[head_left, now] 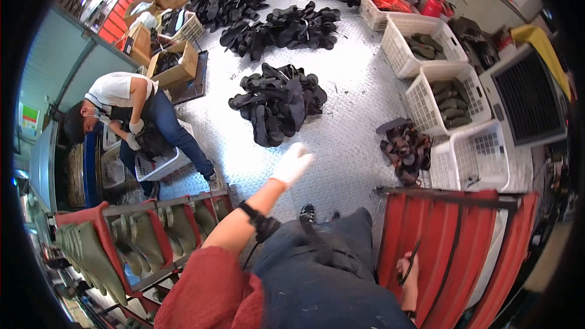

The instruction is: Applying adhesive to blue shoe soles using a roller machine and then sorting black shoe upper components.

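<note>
My left hand (293, 165), in a white glove, reaches out over the metal floor with its fingers curled in and nothing visible in them. Just beyond it lies a heap of black shoe-sole-shaped pieces (279, 102), apart from the hand. Low on the right, my right hand (409, 268) is beside a rack of red panels (448, 237). Its fingers are curled around a thin dark strip (416, 248), partly hidden by the hand. To my left, olive-green boot-shaped pieces (100, 253) hang on a rack with red padding.
A co-worker (131, 100) sits bent over a white crate (163, 166) at left. More black heaps (283, 28) lie farther off. White crates (417, 99) line the right side, some with olive pieces, beside a brownish-black pile (405, 149) and a large grey louvred machine (529, 94).
</note>
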`<state>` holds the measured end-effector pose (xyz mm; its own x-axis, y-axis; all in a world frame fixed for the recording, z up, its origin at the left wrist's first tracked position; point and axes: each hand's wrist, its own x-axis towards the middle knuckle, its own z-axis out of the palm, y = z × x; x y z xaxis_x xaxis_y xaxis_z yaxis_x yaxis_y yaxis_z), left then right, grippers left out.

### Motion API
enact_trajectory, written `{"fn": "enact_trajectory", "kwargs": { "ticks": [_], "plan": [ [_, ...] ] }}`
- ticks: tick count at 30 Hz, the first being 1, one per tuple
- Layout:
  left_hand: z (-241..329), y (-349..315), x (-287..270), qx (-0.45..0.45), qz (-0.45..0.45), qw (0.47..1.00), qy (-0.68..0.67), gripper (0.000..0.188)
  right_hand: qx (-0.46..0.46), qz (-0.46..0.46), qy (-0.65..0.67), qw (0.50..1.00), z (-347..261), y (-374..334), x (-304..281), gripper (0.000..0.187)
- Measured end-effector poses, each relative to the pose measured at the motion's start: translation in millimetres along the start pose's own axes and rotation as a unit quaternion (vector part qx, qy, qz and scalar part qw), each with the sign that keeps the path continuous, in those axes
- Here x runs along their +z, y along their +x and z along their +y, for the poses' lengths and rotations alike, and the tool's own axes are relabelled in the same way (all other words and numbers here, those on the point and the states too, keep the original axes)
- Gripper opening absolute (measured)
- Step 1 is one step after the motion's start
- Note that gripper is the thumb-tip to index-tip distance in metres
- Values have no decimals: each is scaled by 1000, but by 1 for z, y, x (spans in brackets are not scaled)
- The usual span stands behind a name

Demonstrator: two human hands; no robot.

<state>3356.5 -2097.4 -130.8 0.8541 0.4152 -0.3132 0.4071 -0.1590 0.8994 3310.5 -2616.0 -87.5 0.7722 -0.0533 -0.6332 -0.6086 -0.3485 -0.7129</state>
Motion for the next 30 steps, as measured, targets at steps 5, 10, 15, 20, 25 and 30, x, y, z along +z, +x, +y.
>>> {"fn": "enact_trajectory", "kwargs": {
  "ticks": [5, 10, 15, 20, 25, 30],
  "plan": [
    [-125, 22, -116, -303, 79, 950, -11, 49, -258, -91, -275, 922, -128, 208, 104, 24],
    [-187, 77, -163, -350, 127, 924, 89, 56, -317, -198, -329, 867, -213, 393, 319, 46],
    [-239, 224, -186, -196, 136, 918, 316, 52, -302, -240, -412, 825, -236, 483, 570, 65],
    [-311, 438, -167, -97, 14, 877, 470, 65, -394, -127, -447, 793, -175, 587, 747, 68],
    [-466, 523, -128, 19, 99, 727, 679, 56, -491, 4, -426, 760, -113, 678, 837, 41],
    [-531, 547, -196, -52, 126, 799, 586, 28, -514, 105, -253, 813, -165, 791, 812, 23]
  ]
}}
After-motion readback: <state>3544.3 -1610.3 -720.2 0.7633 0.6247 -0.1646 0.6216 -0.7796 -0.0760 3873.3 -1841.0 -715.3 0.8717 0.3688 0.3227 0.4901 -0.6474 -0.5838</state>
